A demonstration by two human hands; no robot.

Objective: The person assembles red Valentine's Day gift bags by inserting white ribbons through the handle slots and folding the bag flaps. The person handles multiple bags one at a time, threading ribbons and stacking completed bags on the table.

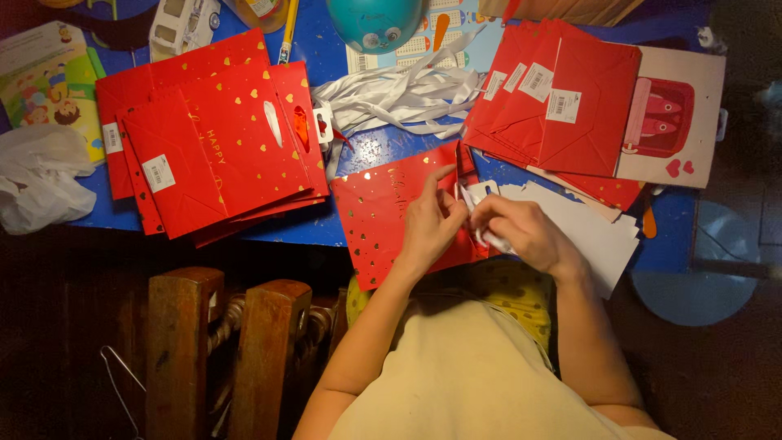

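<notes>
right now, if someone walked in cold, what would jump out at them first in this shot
The red gift bags with gold hearts: one stack lies flat at the left of the blue table, another stack at the upper right. At the centre the left hand and right hand meet over a single red bag, working a white ribbon. Behind them lies a heap of white ribbons.

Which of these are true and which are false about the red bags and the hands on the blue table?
1. Both hands, the left hand and right hand, work at one red bag. True.
2. The bag has gold stars. False: gold hearts.
3. A stack of red bags lies to the left. True.
4. The white ribbons lie on the floor. False: on the blue table.
5. The ball is yellow. False: teal.
</notes>
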